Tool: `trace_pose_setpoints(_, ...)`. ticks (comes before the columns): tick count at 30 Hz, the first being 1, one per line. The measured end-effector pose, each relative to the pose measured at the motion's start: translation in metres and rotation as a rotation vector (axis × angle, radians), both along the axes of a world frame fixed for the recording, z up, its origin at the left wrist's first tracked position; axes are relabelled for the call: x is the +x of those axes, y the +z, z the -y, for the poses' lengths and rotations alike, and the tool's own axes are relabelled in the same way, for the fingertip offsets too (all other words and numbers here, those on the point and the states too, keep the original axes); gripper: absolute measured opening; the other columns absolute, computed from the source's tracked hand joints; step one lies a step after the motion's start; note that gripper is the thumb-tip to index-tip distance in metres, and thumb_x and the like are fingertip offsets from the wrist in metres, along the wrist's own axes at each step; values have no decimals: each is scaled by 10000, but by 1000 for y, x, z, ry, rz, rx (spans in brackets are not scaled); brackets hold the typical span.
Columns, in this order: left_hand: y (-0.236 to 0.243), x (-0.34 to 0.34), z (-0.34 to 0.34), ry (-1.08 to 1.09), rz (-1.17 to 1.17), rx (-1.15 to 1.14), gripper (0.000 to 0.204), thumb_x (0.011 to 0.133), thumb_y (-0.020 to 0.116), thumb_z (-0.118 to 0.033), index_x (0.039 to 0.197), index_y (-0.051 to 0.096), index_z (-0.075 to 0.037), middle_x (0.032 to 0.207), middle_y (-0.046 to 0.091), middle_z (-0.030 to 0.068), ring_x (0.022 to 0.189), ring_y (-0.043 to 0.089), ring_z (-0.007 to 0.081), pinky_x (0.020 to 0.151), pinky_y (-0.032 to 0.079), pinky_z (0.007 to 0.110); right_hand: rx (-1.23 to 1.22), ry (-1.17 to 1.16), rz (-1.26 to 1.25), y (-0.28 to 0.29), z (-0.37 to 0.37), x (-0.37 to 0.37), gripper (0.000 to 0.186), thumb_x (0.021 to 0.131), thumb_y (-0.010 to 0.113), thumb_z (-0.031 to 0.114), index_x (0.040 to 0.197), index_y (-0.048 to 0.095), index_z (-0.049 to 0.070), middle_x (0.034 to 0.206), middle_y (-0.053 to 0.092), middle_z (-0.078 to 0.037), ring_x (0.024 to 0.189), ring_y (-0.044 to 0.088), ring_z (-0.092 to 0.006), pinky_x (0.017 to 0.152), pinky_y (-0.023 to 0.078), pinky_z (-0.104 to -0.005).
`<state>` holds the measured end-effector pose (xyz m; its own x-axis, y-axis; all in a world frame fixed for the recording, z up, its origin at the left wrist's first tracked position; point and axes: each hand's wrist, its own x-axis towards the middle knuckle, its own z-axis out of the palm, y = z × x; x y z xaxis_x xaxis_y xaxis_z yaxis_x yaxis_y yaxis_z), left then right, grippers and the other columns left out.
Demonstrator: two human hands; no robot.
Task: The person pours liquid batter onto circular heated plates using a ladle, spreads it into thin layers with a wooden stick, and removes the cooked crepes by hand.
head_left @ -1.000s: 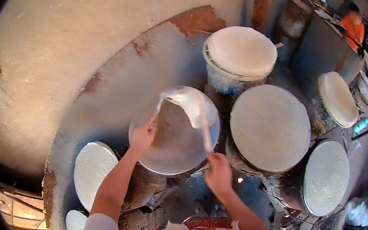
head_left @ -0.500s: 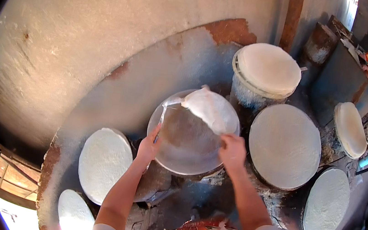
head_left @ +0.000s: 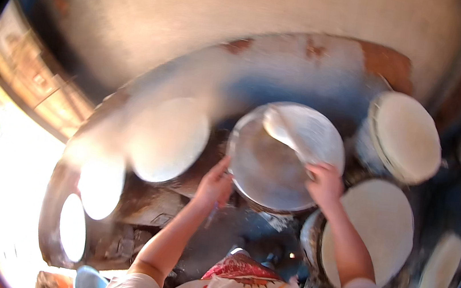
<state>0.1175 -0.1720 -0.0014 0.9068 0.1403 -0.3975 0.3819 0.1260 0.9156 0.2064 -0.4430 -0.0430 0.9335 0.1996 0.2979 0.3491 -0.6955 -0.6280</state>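
A round shallow metal pan (head_left: 271,183) lies in front of me, whitish at the rim with a brownish wet-looking middle. Over its far side my right hand (head_left: 326,184) grips one end of a limp white sheet (head_left: 281,128), which stretches away to the upper left. Whether it is cloth or thin dough, I cannot tell. At the pan's near left rim, my left hand (head_left: 215,187) is closed around a thin tool (head_left: 211,215), blurred, its end showing below the fist.
A tall tub with a pale round top (head_left: 409,137) stands right of the pan, above a wide white-covered round pan (head_left: 375,231). Leftward, more white rounds (head_left: 170,139) line a curved, rust-marked wall (head_left: 310,56). Haze drifts there. Bright daylight enters at far left.
The view has swung left, so the pan sits farther right. My left hand has lowered its tool, which earlier pointed up over the pan. The white sheet now looks narrower in my right hand.
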Motion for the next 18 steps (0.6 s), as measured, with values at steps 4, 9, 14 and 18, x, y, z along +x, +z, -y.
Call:
trace_pose_setpoints(4,12,-13,22,-45,-27,69,543,921,449,-101,1414,257,-221,527,367,-22,383,328,80,335,300,247,-156,-80,99,-20,83,30,367,584,626,-23,930,682,87,965,629,-76,900,556,-287,789,462,-355)
trace_pose_setpoints(9,5,-15,31,66,-3,143,537,909,475,-111,1400,298,-239,526,379,-17,358,335,82,331,309,256,-39,160,-71,-18,9,46,315,630,601,16,934,666,64,901,607,-117,890,572,-299,754,468,-341)
trace_pose_setpoints(14,-4,-58,34,44,-91,371,544,893,499,-124,1394,319,-243,572,477,-2,393,373,59,370,346,229,-22,465,-16,-13,24,39,350,597,635,38,944,669,71,931,631,-95,907,570,-288,789,448,-384)
trace_pose_setpoints(18,8,-77,48,-89,-161,523,548,887,518,-147,1393,324,-233,734,581,34,526,438,53,514,420,215,71,280,-76,-1,82,86,287,603,623,2,884,681,19,930,639,-110,915,580,-257,767,467,-350)
